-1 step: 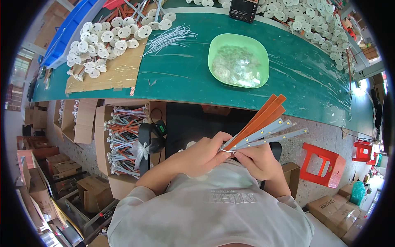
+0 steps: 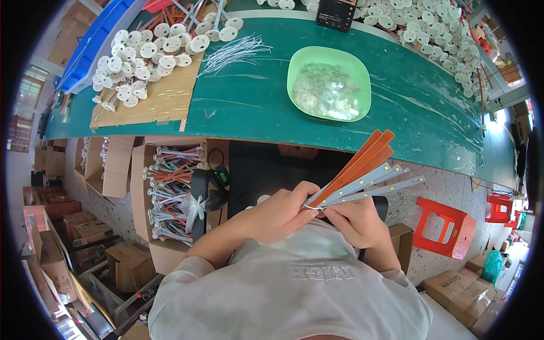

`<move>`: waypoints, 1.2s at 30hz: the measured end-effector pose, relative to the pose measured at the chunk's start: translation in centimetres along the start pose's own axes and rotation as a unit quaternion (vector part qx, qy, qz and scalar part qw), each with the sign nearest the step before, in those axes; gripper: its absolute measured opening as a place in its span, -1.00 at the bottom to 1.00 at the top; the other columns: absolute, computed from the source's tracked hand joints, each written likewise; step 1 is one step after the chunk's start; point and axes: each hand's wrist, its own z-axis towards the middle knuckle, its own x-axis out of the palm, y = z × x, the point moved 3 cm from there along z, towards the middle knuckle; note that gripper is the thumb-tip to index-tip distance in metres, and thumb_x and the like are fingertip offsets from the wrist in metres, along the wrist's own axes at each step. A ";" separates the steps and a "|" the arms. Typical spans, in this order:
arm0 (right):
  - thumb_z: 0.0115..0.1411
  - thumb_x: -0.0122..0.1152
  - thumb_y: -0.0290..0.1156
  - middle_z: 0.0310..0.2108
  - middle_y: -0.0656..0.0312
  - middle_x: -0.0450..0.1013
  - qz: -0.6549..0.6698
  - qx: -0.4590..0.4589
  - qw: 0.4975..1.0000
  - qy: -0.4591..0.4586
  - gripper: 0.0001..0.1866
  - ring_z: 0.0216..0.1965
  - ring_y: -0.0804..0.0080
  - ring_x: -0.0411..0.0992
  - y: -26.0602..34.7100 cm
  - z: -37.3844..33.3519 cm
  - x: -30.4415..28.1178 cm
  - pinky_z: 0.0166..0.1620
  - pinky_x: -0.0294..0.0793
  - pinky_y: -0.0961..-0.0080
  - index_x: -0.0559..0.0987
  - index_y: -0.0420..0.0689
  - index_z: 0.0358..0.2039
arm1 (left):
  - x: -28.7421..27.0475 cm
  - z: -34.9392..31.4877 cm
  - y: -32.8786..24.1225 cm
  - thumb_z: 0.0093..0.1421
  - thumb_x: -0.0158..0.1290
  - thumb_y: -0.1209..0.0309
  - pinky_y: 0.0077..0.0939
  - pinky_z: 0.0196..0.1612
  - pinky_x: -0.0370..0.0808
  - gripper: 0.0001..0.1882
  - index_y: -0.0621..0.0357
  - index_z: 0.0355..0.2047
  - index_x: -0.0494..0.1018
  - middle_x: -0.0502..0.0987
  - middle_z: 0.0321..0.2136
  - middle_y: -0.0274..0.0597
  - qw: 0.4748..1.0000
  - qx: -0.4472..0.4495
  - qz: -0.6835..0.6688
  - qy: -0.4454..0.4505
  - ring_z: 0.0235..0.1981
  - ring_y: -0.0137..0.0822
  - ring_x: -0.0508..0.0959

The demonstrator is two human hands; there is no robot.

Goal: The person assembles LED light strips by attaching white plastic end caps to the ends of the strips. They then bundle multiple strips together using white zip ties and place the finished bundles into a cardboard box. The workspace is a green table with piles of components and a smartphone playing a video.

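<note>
A fanned bundle of LED strips (image 2: pixel 354 184) points up and to the right in front of my chest. Some strips are orange, others pale grey with small yellow chips. A thin white tie (image 2: pixel 315 207) loops around its lower end. My left hand (image 2: pixel 277 214) is closed around that end, where a white round disc (image 2: pixel 263 199) peeks out beside the knuckles. My right hand (image 2: pixel 356 221) is closed beside the strips, its thumb and finger pinching at the tie; its other fingers are partly behind the strips.
On the green table (image 2: pixel 243 113) lie loose white ties (image 2: pixel 235 54), a light green bowl (image 2: pixel 362 85) of small clear pieces, a phone (image 2: pixel 335 14) and piles of white-disc strips (image 2: pixel 150 54). A carton (image 2: pixel 140 192) of bundles stands left, a red stool (image 2: pixel 462 235) right.
</note>
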 end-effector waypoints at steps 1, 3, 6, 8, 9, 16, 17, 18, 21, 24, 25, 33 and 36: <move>0.09 0.18 -0.64 -0.40 0.04 0.54 -0.017 -0.015 1.000 -0.013 -0.87 -0.40 0.11 0.50 0.1 0.1 -0.2 -0.30 0.46 0.35 0.62 -0.32 -0.33 | 0.1 0.0 -0.1 0.34 -0.08 0.40 -0.17 -0.39 0.43 -0.62 0.37 0.05 0.15 0.57 -0.49 0.10 1.000 0.004 -0.005 -0.003 -0.45 0.05 0.58; 0.04 0.24 -0.65 -0.39 0.03 0.55 -0.027 -0.017 0.999 -0.015 -0.87 -0.39 0.05 0.51 0.0 0.1 -0.4 -0.29 0.48 0.32 0.62 -0.32 -0.34 | 0.2 0.1 -0.1 0.34 -0.08 0.39 -0.17 -0.40 0.42 -0.63 0.37 0.04 0.16 0.56 -0.51 0.09 1.000 0.006 -0.011 -0.003 -0.46 0.05 0.58; 0.02 0.26 -0.65 -0.37 0.04 0.55 -0.028 0.008 1.000 -0.008 -0.84 -0.35 0.05 0.53 -0.3 -0.3 -0.5 -0.27 0.49 0.31 0.63 -0.30 -0.33 | 0.2 0.2 -0.1 0.34 -0.08 0.38 -0.20 -0.41 0.41 -0.63 0.36 0.04 0.16 0.54 -0.55 0.07 1.000 -0.007 -0.015 0.008 -0.49 0.03 0.56; 0.00 0.30 -0.65 -0.40 0.08 0.56 -0.056 0.008 0.998 -0.031 -0.82 -0.37 0.08 0.54 0.2 -0.1 -0.8 -0.29 0.50 0.34 0.63 -0.29 -0.32 | 0.0 0.3 -0.2 0.34 -0.08 0.38 -0.22 -0.43 0.41 -0.63 0.36 0.04 0.16 0.52 -0.57 0.04 0.999 -0.021 -0.019 0.019 -0.51 0.01 0.55; -0.02 0.32 -0.64 -0.42 0.11 0.57 -0.068 0.004 0.997 -0.047 -0.83 -0.38 0.11 0.55 0.1 -0.3 -0.8 -0.31 0.51 0.36 0.63 -0.29 -0.34 | 0.0 0.3 -0.2 0.34 -0.09 0.38 -0.23 -0.43 0.40 -0.64 0.35 0.04 0.16 0.51 -0.58 0.03 0.999 -0.022 -0.035 0.021 -0.52 -0.01 0.55; -0.17 0.39 -0.60 -0.47 0.20 0.58 -0.168 -0.168 0.961 -0.141 -0.80 -0.45 0.35 0.56 0.8 -0.2 -0.3 -0.44 0.51 0.51 0.64 -0.23 -0.43 | 0.3 0.6 -0.5 0.35 -0.11 0.39 -0.24 -0.47 0.39 -0.66 0.35 0.02 0.15 0.51 -0.60 0.00 0.999 -0.008 -0.036 0.036 -0.56 -0.05 0.54; -0.19 0.40 -0.59 -0.46 0.20 0.58 -0.191 -0.188 0.951 -0.152 -0.79 -0.45 0.39 0.56 0.9 -0.2 -0.2 -0.44 0.51 0.52 0.64 -0.21 -0.44 | 0.4 0.6 -0.5 0.35 -0.11 0.40 -0.24 -0.47 0.38 -0.66 0.35 0.02 0.15 0.51 -0.60 0.01 0.999 -0.008 -0.034 0.036 -0.56 -0.05 0.54; -0.20 0.39 -0.58 -0.46 0.21 0.58 -0.212 -0.196 0.945 -0.153 -0.79 -0.45 0.40 0.55 0.9 -0.2 -0.2 -0.44 0.50 0.53 0.64 -0.21 -0.44 | 0.4 0.6 -0.4 0.35 -0.11 0.40 -0.23 -0.47 0.39 -0.66 0.35 0.02 0.15 0.51 -0.59 0.02 0.999 -0.011 -0.034 0.036 -0.56 -0.05 0.54; -0.21 0.39 -0.56 -0.45 0.22 0.58 -0.267 -0.211 0.927 -0.156 -0.79 -0.45 0.43 0.54 0.7 -0.7 0.0 -0.45 0.49 0.55 0.64 -0.19 -0.45 | 0.5 0.7 -0.3 0.34 -0.10 0.41 -0.21 -0.46 0.39 -0.66 0.35 0.02 0.15 0.52 -0.58 0.04 0.999 -0.014 -0.026 0.033 -0.54 -0.02 0.54; -0.17 0.37 -0.55 -0.47 0.22 0.56 -0.287 -0.196 0.924 -0.161 -0.81 -0.48 0.42 0.53 0.6 -1.3 0.5 -0.47 0.47 0.56 0.64 -0.21 -0.44 | 0.7 0.7 -0.3 0.34 -0.08 0.40 -0.18 -0.44 0.39 -0.65 0.34 0.03 0.15 0.52 -0.57 0.06 1.000 0.001 0.002 0.021 -0.52 0.04 0.55; -0.15 0.36 -0.55 -0.47 0.21 0.55 -0.280 -0.184 0.928 -0.164 -0.82 -0.50 0.40 0.52 0.7 -1.3 0.7 -0.49 0.46 0.57 0.63 -0.21 -0.44 | 0.7 0.7 -0.3 0.34 -0.07 0.40 -0.16 -0.44 0.39 -0.64 0.34 0.03 0.15 0.52 -0.57 0.07 1.000 0.004 0.011 0.018 -0.51 0.06 0.55; 0.06 0.26 -0.56 -0.46 0.13 0.56 0.359 0.172 0.896 -0.198 -0.88 -0.50 0.39 0.52 -3.4 -3.3 3.2 -0.48 0.43 0.60 0.61 -0.26 -0.34 | 1.4 0.6 -0.7 0.33 -0.05 0.38 -0.04 -0.35 0.44 -0.61 0.33 0.06 0.16 0.57 -0.47 0.15 0.991 0.054 0.121 -0.035 -0.41 0.20 0.56; 0.13 0.21 -0.57 -0.43 0.14 0.56 0.646 0.340 0.659 -0.184 -0.90 -0.44 0.43 0.53 -4.2 -3.7 5.1 -0.43 0.46 0.62 0.60 -0.25 -0.31 | 0.9 0.8 -0.6 0.32 -0.06 0.38 -0.05 -0.33 0.46 -0.61 0.33 0.07 0.16 0.58 -0.43 0.18 0.996 0.007 0.082 -0.032 -0.38 0.21 0.58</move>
